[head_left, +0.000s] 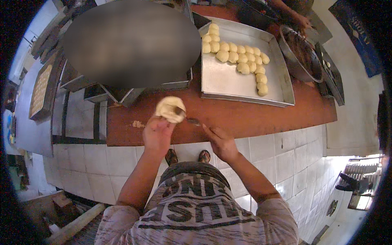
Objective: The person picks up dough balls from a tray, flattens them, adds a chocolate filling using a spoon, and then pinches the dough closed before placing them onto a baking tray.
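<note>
Above the near edge of the reddish-brown counter [245, 116], the left hand [157, 132] is raised with its fingers cupped under a flattened piece of pale dough [170, 108]; the dough rests on top of the fingertips and spreads beyond them on the far side, so the fingers are closed loosely about its underside rather than spread wide; the right hand [220, 143] holds a small metal spoon [192, 121] pinched narrowly between thumb and forefingers, the handle running from the fingertips toward the dough; the spoon's bowl reaches the right edge of the dough, and it appears to touch or dip into it, though the small scale of the view leaves the contact uncertain; both hands are held clear of the counter surface, near its front edge; beyond them on the counter lies a large rectangular metal tray [228, 81] carrying rows of round dough balls [241, 57] gathered toward its far and right sides; to the right of the tray sits a wide metal bowl [298, 51] with dark contents, and another person's hand [302, 20] is at its far rim; white floor tiles [286, 151] lie below the counter, where the person's sandalled feet [188, 156] show between the forearms.
</note>
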Tool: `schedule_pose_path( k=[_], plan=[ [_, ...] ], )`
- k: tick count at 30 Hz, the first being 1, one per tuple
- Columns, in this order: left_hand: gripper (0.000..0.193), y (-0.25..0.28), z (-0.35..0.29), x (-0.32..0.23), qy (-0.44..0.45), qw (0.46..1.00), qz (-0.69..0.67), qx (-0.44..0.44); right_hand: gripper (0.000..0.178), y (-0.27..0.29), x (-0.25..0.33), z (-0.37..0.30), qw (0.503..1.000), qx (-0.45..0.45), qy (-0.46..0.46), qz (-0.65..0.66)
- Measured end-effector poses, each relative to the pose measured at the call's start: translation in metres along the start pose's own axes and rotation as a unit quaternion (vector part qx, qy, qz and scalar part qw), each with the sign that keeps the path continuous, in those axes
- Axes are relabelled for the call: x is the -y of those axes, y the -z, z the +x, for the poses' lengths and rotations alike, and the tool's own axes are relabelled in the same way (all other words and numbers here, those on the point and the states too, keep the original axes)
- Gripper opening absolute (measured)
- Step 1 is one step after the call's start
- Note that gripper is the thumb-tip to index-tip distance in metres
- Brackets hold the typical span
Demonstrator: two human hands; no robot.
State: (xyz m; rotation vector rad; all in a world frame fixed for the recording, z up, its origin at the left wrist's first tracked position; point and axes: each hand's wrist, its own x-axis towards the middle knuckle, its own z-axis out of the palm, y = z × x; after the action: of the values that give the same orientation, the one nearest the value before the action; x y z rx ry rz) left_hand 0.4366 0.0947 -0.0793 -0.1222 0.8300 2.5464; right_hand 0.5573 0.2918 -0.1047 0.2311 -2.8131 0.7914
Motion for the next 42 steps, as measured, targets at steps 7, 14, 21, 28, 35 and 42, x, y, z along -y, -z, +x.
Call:
schedule_pose_path(
  k=[7, 14, 21, 28, 35, 42],
  plan=[
    [0.060, -0.053, -0.045, 0.013, 0.054, 0.986, 0.145, 0.057, 0.051, 0.059, 0.031, 0.043, 0.991, -0.116, -0.039, 0.053],
    [0.043, -0.075, -0.060, 0.012, -0.183, 0.738, 0.631, 0.153, 0.046, 0.081, 0.044, 0.054, 0.949, -0.135, -0.023, 0.285],
    [0.037, -0.086, -0.034, -0.005, 0.070, 0.985, 0.146, 0.055, 0.035, 0.078, 0.076, 0.039, 0.980, -0.145, 0.137, -0.025],
    [0.039, -0.082, -0.052, 0.013, -0.092, 0.841, 0.514, 0.142, 0.018, 0.086, 0.055, 0.053, 0.924, -0.126, -0.056, 0.357],
    [0.041, -0.081, -0.024, 0.001, 0.163, 0.958, 0.229, 0.054, 0.014, 0.085, 0.066, 0.051, 0.977, -0.149, 0.008, 0.153],
    [0.050, -0.092, -0.042, 0.007, 0.054, 0.857, 0.497, 0.123, 0.015, 0.081, 0.047, 0.056, 0.934, -0.113, -0.072, 0.331]
  ],
)
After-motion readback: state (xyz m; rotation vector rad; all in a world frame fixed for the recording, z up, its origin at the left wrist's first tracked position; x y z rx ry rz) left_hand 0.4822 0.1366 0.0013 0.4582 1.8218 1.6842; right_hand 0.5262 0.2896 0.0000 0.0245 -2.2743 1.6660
